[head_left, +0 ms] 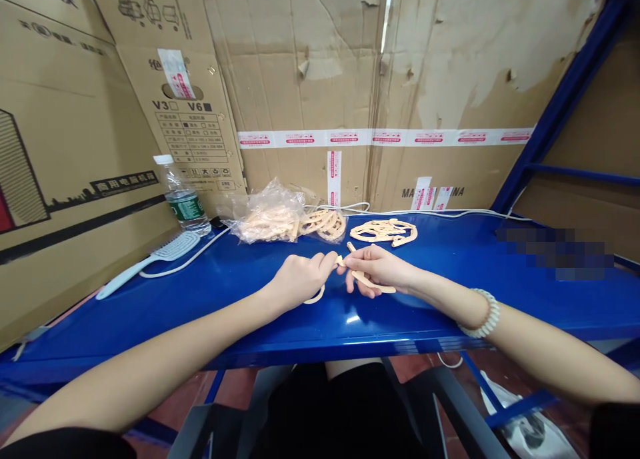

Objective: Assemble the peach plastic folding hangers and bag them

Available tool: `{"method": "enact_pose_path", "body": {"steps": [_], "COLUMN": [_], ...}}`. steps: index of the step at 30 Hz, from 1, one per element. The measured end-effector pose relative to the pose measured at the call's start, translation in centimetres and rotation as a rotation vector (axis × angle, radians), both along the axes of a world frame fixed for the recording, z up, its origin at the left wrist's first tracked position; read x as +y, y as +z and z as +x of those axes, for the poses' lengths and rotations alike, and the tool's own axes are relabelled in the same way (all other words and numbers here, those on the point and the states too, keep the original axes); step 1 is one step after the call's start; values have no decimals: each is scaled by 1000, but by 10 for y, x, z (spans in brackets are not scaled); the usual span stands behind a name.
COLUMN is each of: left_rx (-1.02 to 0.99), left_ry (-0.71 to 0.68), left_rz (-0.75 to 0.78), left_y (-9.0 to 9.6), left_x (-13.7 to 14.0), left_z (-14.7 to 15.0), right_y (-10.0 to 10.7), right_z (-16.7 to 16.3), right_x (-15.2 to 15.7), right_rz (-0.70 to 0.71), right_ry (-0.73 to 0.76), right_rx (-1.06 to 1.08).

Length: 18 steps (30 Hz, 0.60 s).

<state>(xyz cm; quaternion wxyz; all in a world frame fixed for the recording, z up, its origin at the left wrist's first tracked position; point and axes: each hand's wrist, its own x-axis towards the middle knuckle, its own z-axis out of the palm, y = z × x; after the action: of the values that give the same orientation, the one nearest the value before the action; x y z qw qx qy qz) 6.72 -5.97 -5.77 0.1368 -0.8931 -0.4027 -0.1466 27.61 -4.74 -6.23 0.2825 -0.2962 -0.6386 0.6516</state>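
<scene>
Both hands meet over the blue table (240, 312). My left hand (303, 279) is closed, its fingertips pinching a curved beige strip, whose looped end (315, 296) hangs beneath the palm. At the fingertips, a small pale end piece (341, 261) touches both hands. My right hand (380, 267) pinches there too, and a flat beige strip (374, 284) lies across its fingers, one end sticking up past the index finger. Whether the two strips are one piece is hidden by the fingers. Just behind, a flat pile of similar beige strips (384, 231) rests on the table.
A clear plastic bag (270, 212) of beige strips stands at the back, with loose coiled ones (330, 224) beside it. To the left are a water bottle (184, 202) and a pale blue hairbrush (173, 247). Cardboard (310, 66) walls the back; a white cable (450, 212) runs along it.
</scene>
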Motion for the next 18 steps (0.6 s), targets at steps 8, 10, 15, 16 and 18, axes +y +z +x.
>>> {"method": "enact_pose_path", "body": {"steps": [8, 10, 15, 16, 18], "left_rx": [42, 32, -278, -381, -570], "left_ry": [51, 64, 4, -4, 9], "left_rz": [-44, -62, -215, -261, -371], "left_y": [3, 3, 4, 3, 2], "left_x": [-5, -4, 3, 5, 10], "left_z": [3, 2, -3, -4, -7], "right_y": [6, 9, 25, 30, 41], "right_z": [-11, -14, 3, 13, 34], "right_x": [-19, -26, -17, -11, 1], "right_rz": [395, 603, 604, 595, 671], "right_ry": [-193, -217, -233, -271, -398], "right_rx": [-253, -311, -167, -125, -111]}}
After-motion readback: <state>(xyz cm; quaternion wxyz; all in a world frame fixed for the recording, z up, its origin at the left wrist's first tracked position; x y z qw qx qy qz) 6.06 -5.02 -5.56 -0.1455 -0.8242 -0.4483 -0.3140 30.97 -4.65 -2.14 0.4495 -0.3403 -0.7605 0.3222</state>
